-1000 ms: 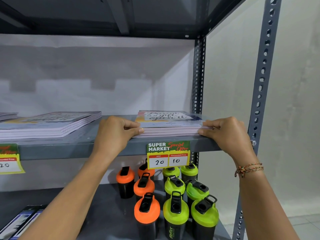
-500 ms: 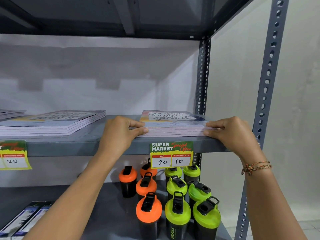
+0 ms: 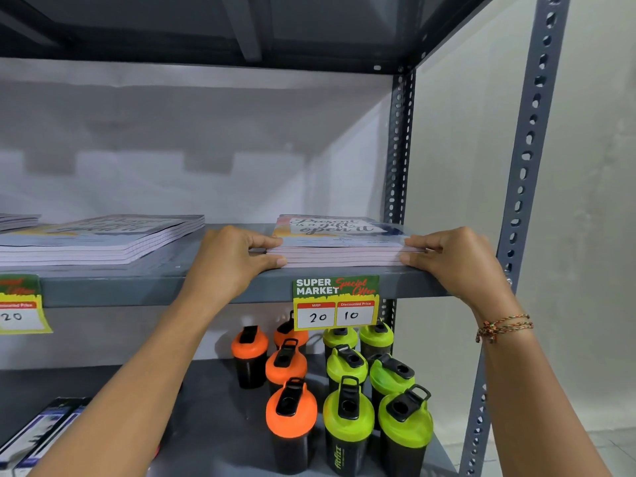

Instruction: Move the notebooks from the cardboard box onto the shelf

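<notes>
On the grey shelf [image 3: 220, 287], a stack of notebooks [image 3: 339, 242] lies flat near the right post; the left hand [image 3: 230, 261] and right hand [image 3: 454, 259] seemingly clasp its side edges.

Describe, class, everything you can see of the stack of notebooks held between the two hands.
The stack of notebooks lies flat near the front right of the grey shelf, above a price tag. Several thin paper books with pinkish page edges; the glossy top cover reads "Present is a gift, open it" in script. The left hand presses its left edge, the right hand its right edge.
</notes>
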A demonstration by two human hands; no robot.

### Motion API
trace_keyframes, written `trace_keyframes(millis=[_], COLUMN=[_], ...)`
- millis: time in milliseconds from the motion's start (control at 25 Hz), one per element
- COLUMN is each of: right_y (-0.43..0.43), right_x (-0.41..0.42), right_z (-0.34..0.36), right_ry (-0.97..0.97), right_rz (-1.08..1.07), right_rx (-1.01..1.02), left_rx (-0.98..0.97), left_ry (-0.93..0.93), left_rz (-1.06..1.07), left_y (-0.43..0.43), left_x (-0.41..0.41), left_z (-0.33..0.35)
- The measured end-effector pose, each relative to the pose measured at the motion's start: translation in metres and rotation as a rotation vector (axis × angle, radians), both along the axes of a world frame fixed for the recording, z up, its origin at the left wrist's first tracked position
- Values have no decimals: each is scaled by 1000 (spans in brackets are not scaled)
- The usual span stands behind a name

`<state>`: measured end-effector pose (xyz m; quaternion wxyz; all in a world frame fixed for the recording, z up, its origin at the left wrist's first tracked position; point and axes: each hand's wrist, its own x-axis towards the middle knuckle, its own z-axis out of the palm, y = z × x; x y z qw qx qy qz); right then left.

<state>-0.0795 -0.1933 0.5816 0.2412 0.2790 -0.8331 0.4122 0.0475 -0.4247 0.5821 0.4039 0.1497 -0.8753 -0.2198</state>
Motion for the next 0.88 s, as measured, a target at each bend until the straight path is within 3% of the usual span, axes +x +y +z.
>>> trace_keyframes(millis=[360, 600, 800, 880], right_y=[0, -32, -35, -40], right_x=[-1, 10, 8, 11], right_z=[-2, -2, 0, -8], right_ry=[34, 266, 200, 342], right_rz=[5, 118, 120, 100], right_rx=[17, 198, 194, 77], left_rx=[14, -356, -427, -474], left_ry=[-49, -120, -194, -193], left_rz=[-4, -99, -48, -36], left_y=[-5, 18, 22, 24], left_x=[0, -13, -31, -29], left_z=[4, 5, 3, 4])
